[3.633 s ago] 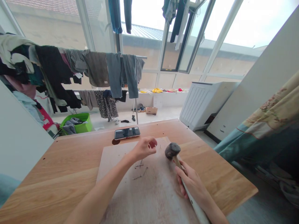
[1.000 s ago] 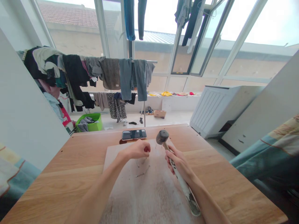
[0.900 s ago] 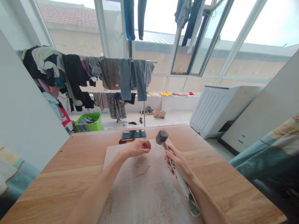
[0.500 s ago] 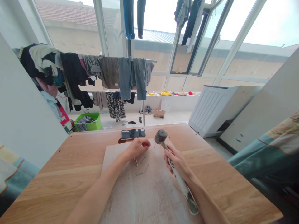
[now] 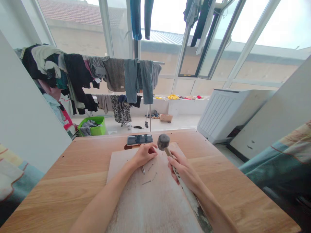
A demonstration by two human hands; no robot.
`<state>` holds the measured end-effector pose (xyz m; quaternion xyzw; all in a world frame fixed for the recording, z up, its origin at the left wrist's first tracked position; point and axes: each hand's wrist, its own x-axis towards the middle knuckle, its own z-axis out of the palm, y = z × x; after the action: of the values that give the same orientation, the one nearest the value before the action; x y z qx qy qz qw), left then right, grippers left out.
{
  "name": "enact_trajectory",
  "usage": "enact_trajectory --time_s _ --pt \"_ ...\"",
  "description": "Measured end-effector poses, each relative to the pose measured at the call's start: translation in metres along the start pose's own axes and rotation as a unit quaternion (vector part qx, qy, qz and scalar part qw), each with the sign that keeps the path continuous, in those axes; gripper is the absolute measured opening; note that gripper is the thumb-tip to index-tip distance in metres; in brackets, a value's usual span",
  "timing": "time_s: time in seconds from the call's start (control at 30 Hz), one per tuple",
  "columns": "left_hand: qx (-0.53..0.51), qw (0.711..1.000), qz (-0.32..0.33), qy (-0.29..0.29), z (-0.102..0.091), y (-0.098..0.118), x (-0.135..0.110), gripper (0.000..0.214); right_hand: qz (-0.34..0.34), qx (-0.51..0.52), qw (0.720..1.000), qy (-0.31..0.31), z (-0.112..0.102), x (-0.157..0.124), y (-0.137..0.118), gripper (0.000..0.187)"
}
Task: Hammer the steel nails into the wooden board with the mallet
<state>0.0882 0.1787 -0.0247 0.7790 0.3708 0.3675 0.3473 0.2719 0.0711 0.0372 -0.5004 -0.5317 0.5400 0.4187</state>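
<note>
The right hand (image 5: 181,166) is wrapped round the handle of the hammer (image 5: 163,141), which slants over the right side of the board (image 5: 150,207), its dark head up and near the left hand (image 5: 145,155). The left hand is low over the far part of the board, thumb and fingers bent toward each other; I cannot tell whether they pinch anything. Loose nails (image 5: 146,182) lie scattered on the board between the two forearms, at least one just beside the left wrist. The board lies flat on the table (image 5: 80,168), and beyond it a phone (image 5: 139,139) lies near the table's far edge, dark screen up
</note>
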Motion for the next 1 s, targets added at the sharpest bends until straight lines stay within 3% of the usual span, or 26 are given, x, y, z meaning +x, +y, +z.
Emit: enact_trajectory --time_s 0.13,0.33,0.47,0.57,0.7,0.87,1.0 --pt "0.016 1.0 0.004 0.007 0.0 0.0 0.001 0.013 0.008 -0.015 1.0 -0.005 0.012 -0.001 0.013 0.043" --pt "0.059 0.998 -0.005 -0.007 -0.001 0.007 0.002 0.013 0.012 -0.001 1.0 -0.003 0.012 0.001 0.028 0.037" --pt "0.125 0.99 -0.028 -0.055 -0.016 0.019 0.001 0.018 0.002 0.021 1.0 0.004 0.01 0.0 0.029 0.033" --pt "0.185 0.973 -0.043 -0.132 -0.027 0.033 -0.005 0.025 -0.01 0.046 0.999 0.021 0.009 0.0 0.028 0.035" --pt "0.231 0.953 -0.043 -0.192 -0.021 0.05 -0.019 0.026 -0.01 0.049 0.998 0.029 0.007 0.001 0.028 0.036" --pt "0.213 0.966 -0.02 -0.146 -0.011 0.048 -0.024 0.019 -0.007 0.043 0.999 0.027 0.007 0.001 0.028 0.033" --pt "0.141 0.989 -0.025 -0.047 -0.02 0.026 -0.017 0.012 -0.011 0.041 0.999 0.03 0.008 0.001 0.028 0.031"
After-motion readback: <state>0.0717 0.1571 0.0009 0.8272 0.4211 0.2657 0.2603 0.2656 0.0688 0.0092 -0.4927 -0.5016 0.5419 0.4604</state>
